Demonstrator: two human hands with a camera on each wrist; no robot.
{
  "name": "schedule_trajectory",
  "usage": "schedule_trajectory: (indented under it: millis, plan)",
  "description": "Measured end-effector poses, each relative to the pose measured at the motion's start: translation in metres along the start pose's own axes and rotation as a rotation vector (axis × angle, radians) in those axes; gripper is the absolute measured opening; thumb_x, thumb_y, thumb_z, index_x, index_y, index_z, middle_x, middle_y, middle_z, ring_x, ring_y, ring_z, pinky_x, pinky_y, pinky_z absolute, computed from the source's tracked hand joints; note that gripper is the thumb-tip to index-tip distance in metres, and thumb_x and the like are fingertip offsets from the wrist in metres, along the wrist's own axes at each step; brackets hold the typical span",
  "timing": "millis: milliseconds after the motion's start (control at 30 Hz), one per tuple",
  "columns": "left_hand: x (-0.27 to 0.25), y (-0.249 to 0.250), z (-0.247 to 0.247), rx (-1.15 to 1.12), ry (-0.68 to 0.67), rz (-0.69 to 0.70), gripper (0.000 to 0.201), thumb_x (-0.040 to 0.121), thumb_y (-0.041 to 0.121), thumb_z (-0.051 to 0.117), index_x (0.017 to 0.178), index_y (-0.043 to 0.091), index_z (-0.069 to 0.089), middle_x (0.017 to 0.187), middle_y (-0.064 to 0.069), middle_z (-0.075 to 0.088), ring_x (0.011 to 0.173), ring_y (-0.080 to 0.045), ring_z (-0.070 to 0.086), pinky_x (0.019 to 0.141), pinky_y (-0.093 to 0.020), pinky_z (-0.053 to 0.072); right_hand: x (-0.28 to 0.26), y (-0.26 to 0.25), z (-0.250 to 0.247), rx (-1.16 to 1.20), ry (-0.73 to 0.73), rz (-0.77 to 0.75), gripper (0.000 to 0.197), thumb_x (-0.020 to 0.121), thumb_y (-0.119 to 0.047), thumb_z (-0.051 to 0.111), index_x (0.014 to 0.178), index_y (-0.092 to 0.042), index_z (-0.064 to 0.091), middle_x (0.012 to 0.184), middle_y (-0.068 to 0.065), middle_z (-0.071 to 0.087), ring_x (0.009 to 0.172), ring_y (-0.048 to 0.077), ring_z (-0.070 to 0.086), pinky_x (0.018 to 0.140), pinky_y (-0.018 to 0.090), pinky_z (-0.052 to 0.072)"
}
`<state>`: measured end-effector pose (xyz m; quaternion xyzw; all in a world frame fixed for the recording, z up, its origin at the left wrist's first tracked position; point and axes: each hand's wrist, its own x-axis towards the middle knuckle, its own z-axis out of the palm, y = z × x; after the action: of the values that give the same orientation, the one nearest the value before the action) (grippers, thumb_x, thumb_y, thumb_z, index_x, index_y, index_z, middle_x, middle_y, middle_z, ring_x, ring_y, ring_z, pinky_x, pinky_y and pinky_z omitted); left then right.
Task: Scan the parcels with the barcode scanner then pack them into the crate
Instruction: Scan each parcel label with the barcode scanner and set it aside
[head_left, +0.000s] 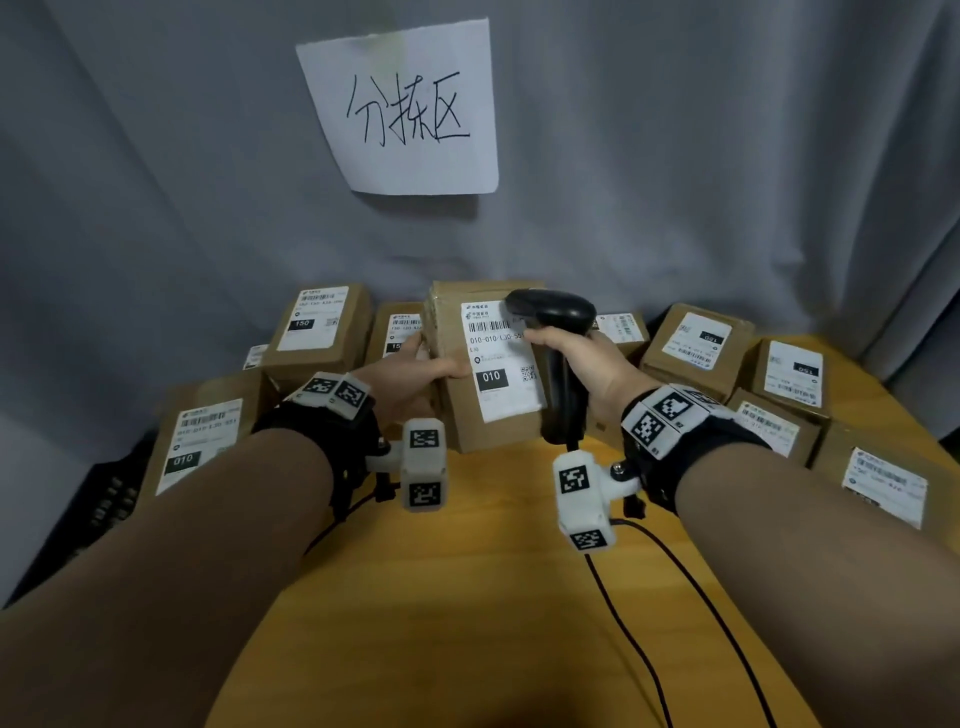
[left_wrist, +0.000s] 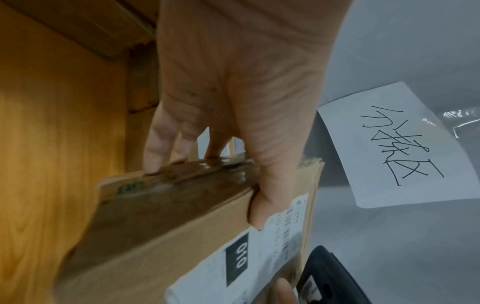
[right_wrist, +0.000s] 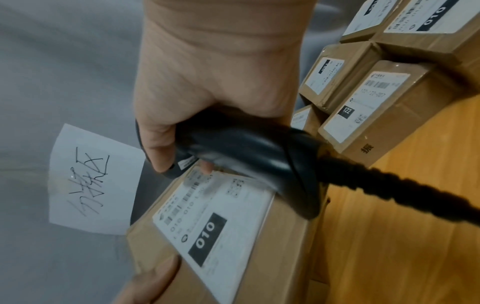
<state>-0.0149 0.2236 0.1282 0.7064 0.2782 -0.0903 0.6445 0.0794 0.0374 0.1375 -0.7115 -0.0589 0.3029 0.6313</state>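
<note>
My left hand (head_left: 415, 366) grips a brown cardboard parcel (head_left: 498, 415) by its left edge and holds it tilted above the table, its white label marked 010 (head_left: 491, 376) facing me. The thumb lies on the label side (left_wrist: 262, 207), the fingers (left_wrist: 155, 152) behind. My right hand (head_left: 582, 364) grips the handle of a black barcode scanner (head_left: 553, 312), whose head points at the barcode on the label's top. In the right wrist view the scanner (right_wrist: 246, 148) hovers just over the parcel (right_wrist: 259, 246). A black crate (head_left: 98, 499) shows partly at the far left.
Several more labelled parcels stand along the back of the wooden table (head_left: 493, 597), some at the left (head_left: 322, 327) and some at the right (head_left: 696, 343). The scanner's black cable (head_left: 675, 597) trails over the table. A handwritten paper sign (head_left: 405, 109) hangs on the grey curtain.
</note>
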Motion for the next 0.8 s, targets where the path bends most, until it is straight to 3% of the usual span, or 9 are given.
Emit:
schedule_trajectory:
  millis: [100, 167, 233, 367, 433, 600, 733, 800]
  plan:
    - [-0.002, -0.008, -0.001, 0.040, 0.038, -0.011, 0.032, 0.091, 0.023, 0.064, 0.121, 0.014, 0.057, 0.101, 0.002, 0.071, 0.082, -0.011, 0.070, 0.059, -0.023, 0.057, -0.003, 0.002, 0.001, -0.090, 0.051, -0.048, 0.023, 0.079, -0.031, 0.076, 0.093, -0.017, 0.065, 0.097, 0.008, 0.070, 0.093, 0.024, 0.065, 0.091, 0.040, 0.050]
    - [0.004, -0.016, -0.001, 0.055, 0.094, -0.009, 0.038, 0.088, 0.031, 0.067, 0.121, 0.015, 0.059, 0.105, 0.001, 0.071, 0.093, -0.016, 0.069, 0.074, -0.029, 0.059, -0.005, -0.002, 0.000, -0.167, 0.113, -0.090, 0.019, 0.081, -0.030, 0.074, 0.084, -0.016, 0.063, 0.082, 0.004, 0.065, 0.080, 0.019, 0.061, 0.076, 0.031, 0.049]
    - [0.011, -0.022, -0.001, 0.057, 0.145, 0.011, 0.040, 0.085, 0.036, 0.069, 0.120, 0.018, 0.060, 0.112, 0.000, 0.070, 0.103, -0.020, 0.066, 0.091, -0.039, 0.055, -0.007, -0.011, -0.001, -0.187, 0.088, -0.092, 0.023, 0.083, -0.031, 0.072, 0.086, -0.010, 0.064, 0.070, 0.004, 0.062, 0.066, 0.019, 0.060, 0.065, 0.029, 0.050]
    - [0.022, -0.025, 0.001, -0.051, 0.213, 0.034, 0.021, 0.084, 0.031, 0.071, 0.102, 0.022, 0.064, 0.112, -0.001, 0.071, 0.107, -0.021, 0.065, 0.101, -0.044, 0.048, -0.016, -0.034, 0.000, -0.239, -0.001, -0.061, 0.026, 0.086, -0.032, 0.069, 0.086, -0.007, 0.062, 0.062, 0.005, 0.059, 0.049, 0.018, 0.053, 0.052, 0.027, 0.046]
    - [0.027, -0.024, 0.001, -0.095, 0.247, 0.037, 0.022, 0.082, 0.030, 0.072, 0.100, 0.022, 0.064, 0.111, -0.002, 0.071, 0.106, -0.021, 0.065, 0.103, -0.045, 0.047, -0.020, -0.041, 0.003, -0.263, 0.002, -0.076, 0.024, 0.086, -0.030, 0.068, 0.082, -0.007, 0.061, 0.060, 0.006, 0.058, 0.045, 0.017, 0.050, 0.047, 0.024, 0.043]
    - [0.035, -0.022, 0.002, -0.071, 0.242, 0.061, 0.021, 0.080, 0.035, 0.073, 0.096, 0.025, 0.063, 0.111, -0.002, 0.071, 0.105, -0.021, 0.066, 0.100, -0.043, 0.049, -0.029, -0.042, 0.005, -0.264, -0.001, -0.059, 0.022, 0.088, -0.024, 0.066, 0.078, -0.005, 0.059, 0.059, 0.011, 0.059, 0.041, 0.018, 0.048, 0.042, 0.020, 0.042]
    - [0.041, -0.024, 0.003, -0.057, 0.235, 0.057, 0.039, 0.076, 0.037, 0.074, 0.109, 0.019, 0.064, 0.110, -0.004, 0.072, 0.104, -0.022, 0.067, 0.099, -0.043, 0.051, -0.032, -0.034, 0.007, -0.285, 0.014, -0.038, 0.023, 0.085, -0.024, 0.067, 0.079, -0.004, 0.059, 0.066, 0.014, 0.064, 0.042, 0.019, 0.051, 0.045, 0.023, 0.045]
    - [0.040, -0.025, 0.005, -0.041, 0.252, 0.059, 0.039, 0.078, 0.037, 0.073, 0.110, 0.018, 0.064, 0.107, -0.003, 0.072, 0.102, -0.021, 0.067, 0.097, -0.042, 0.052, -0.033, -0.030, 0.008, -0.307, 0.048, -0.055, 0.022, 0.085, -0.023, 0.067, 0.082, -0.002, 0.061, 0.064, 0.013, 0.063, 0.045, 0.020, 0.052, 0.049, 0.025, 0.046]
